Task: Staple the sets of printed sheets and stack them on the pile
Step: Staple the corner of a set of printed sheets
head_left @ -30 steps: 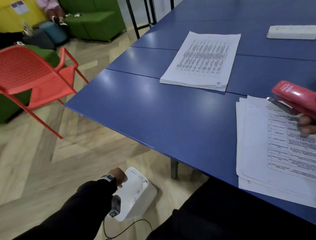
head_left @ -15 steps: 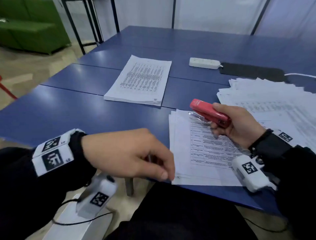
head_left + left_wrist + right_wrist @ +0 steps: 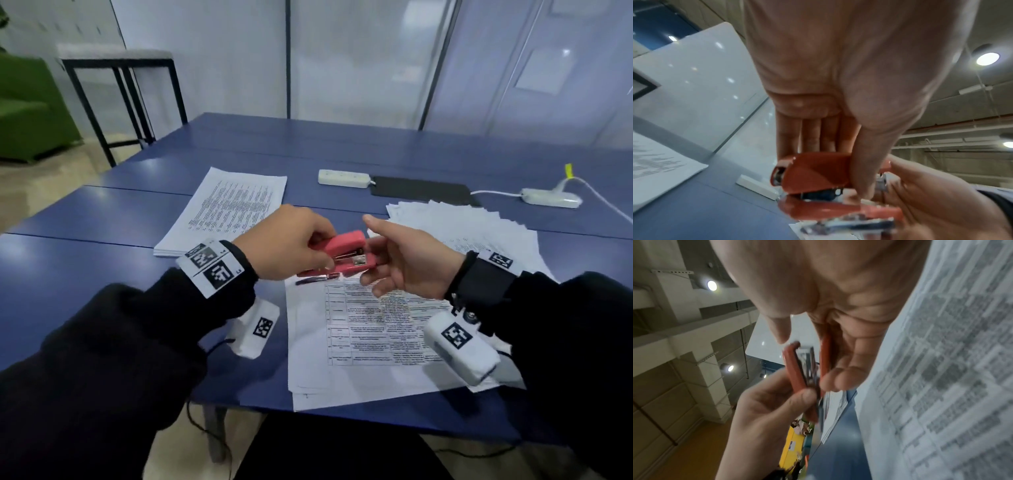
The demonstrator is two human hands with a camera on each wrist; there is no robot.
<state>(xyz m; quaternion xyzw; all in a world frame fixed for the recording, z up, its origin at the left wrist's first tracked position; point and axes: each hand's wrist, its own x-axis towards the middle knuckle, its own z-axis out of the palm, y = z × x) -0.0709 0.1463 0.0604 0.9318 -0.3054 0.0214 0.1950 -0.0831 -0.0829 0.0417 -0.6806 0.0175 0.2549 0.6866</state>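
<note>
Stapler [image 3: 342, 255] in red plastic is held up between two hands above the near edge of the blue tabletop [image 3: 102, 219], just over the top edge of the printed set [image 3: 363, 329] that lies there unstapled. The left hand [image 3: 291, 243] pinches the stapler's upper arm between thumb and fingers, while the right hand [image 3: 407, 260] cradles its base in loosely curled fingers, thumb raised clear; the upper arm is lifted off the base and a metal strip hangs out below, so the step in hand looks like a reload or a jam being cleared rather than stapling itself. To do it well, the magazine should be seated and the arm closed down fully before the tool goes to a corner of the sheets, with those sheets squared first. Finished stack [image 3: 226, 209] waits toward the far left of the tabletop, and a fanned heap of loose sheets [image 3: 479, 229] lies toward the right edge. Only the head view shows both piles and the white power strip [image 3: 344, 178] behind them. The left wrist view shows the left thumb [image 3: 865, 162] pressing the stapler's side and the gap at its mouth; the right wrist view shows the bare metal channel between the two red halves, though blurred.
</note>
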